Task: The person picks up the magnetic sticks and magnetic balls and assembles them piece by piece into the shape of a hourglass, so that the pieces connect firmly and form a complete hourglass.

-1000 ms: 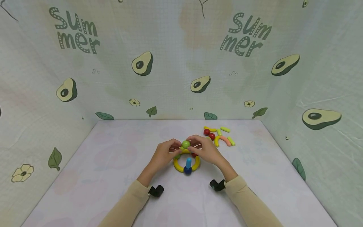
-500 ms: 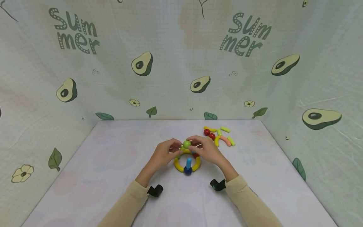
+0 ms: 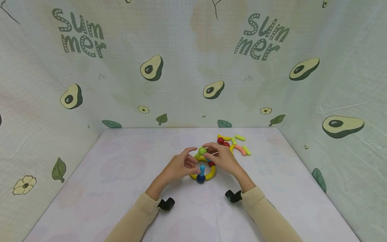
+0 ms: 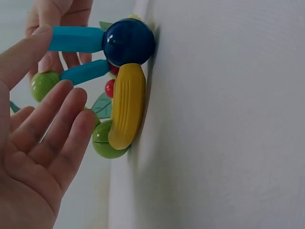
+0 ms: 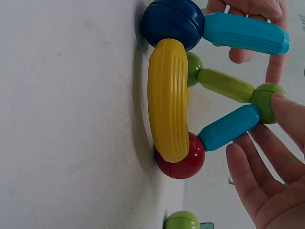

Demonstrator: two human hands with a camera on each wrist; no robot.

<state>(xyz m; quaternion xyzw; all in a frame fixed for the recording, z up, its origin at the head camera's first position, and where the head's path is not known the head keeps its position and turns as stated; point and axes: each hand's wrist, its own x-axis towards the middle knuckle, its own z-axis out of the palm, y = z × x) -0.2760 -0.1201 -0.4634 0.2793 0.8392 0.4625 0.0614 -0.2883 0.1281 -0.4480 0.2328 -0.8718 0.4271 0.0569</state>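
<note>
A ring of curved yellow magnetic rods (image 5: 167,100) and balls lies on the table. From its red ball (image 5: 183,157) a blue rod (image 5: 231,128) slants up, and a lime rod (image 5: 225,86) rises from a green ball; both meet at a raised green ball (image 3: 202,151). My right hand (image 3: 223,158) pinches that raised ball between thumb and fingers. Another blue rod (image 4: 76,39) stands upright on the dark blue ball (image 3: 201,178) at the near side. My left hand (image 3: 181,164) has its thumb at this rod's top, its other fingers (image 4: 59,114) extended and apart from the rod.
Behind my right hand lie loose pieces: red balls (image 3: 220,140), a curved pink rod (image 3: 240,150), curved yellow rods (image 3: 225,137) and several short lime rods (image 3: 240,137). A printed cloth (image 3: 181,101) hangs at the table's back edge.
My left hand has left the raised green ball, its thumb moving to the upright blue rod. The ring has shifted slightly right and away, and my right hand stays at the ball.
</note>
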